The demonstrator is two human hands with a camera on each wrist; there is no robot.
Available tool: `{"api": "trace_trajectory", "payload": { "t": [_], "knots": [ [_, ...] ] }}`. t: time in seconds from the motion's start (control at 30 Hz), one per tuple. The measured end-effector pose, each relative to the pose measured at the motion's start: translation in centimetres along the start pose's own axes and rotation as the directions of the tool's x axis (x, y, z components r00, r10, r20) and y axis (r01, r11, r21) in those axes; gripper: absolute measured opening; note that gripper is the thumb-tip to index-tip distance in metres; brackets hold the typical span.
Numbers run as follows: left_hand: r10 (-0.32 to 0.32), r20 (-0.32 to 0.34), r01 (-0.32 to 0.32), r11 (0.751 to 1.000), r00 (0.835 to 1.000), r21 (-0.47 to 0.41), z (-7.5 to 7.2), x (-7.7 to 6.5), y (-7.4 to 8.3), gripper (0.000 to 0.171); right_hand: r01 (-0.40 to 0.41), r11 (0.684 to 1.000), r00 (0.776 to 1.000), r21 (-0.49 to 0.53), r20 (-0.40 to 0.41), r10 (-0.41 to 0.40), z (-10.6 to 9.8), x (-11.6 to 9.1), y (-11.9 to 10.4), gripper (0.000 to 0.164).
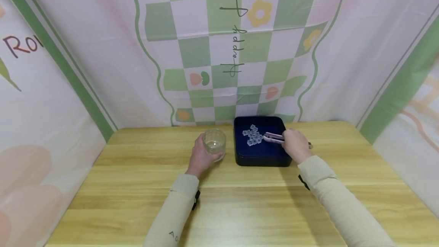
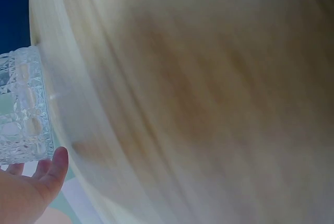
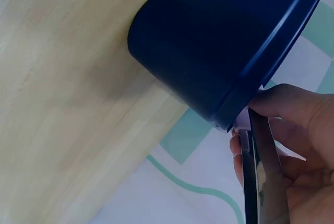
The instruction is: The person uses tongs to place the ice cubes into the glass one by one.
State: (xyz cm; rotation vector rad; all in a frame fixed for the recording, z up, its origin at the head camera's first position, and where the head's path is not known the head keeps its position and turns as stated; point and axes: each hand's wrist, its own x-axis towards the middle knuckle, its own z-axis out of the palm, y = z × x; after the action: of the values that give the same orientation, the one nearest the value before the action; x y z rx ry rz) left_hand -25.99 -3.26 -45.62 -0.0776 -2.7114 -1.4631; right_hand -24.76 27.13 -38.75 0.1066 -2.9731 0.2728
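A clear, patterned glass (image 1: 216,140) stands on the table, and my left hand (image 1: 201,157) curls round its left and near side. The left wrist view shows the same glass (image 2: 23,109) with fingertips against it. My right hand (image 1: 296,145) grips a pair of tongs (image 1: 273,137), whose tips reach over the dark blue tray (image 1: 264,160) toward a cluster of clear ice-like pieces (image 1: 253,136). Whether the tips pinch a piece is too small to tell. In the right wrist view the metal tongs (image 3: 266,177) lie between thumb and fingers, beside the tray's wall (image 3: 198,41).
The wooden table (image 1: 233,209) extends in front of the glass and tray. Behind it hangs a printed curtain (image 1: 192,52) with green checks, close to the tray's back edge. Similar cloth stands at both sides.
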Motion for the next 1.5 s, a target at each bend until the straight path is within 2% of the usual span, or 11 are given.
{"api": "trace_trajectory", "payload": {
  "t": [0.67,0.93,1.1,1.5],
  "knots": [
    [0.008,0.004,-0.008,1.000,1.000,0.008,-0.3,-0.2,0.2,0.094,0.011,1.000,0.998,0.020,-0.059,-0.010,0.1,-0.3,0.1,0.003],
    [0.000,0.007,0.000,1.000,1.000,0.016,-0.2,-0.2,0.3,0.095,0.032,0.997,0.989,0.073,-0.146,-0.021,0.0,-0.4,0.2,0.021],
    [-0.004,0.007,0.004,1.000,1.000,0.019,-0.3,-0.2,0.3,0.095,0.060,0.994,0.978,0.086,-0.203,-0.042,-0.3,-0.3,-0.5,0.030],
    [0.001,0.007,-0.001,1.000,1.000,0.021,-0.3,-0.1,0.3,0.096,0.150,0.983,0.959,0.106,-0.258,-0.119,-0.5,-0.6,-3.0,0.028]
  ]
}}
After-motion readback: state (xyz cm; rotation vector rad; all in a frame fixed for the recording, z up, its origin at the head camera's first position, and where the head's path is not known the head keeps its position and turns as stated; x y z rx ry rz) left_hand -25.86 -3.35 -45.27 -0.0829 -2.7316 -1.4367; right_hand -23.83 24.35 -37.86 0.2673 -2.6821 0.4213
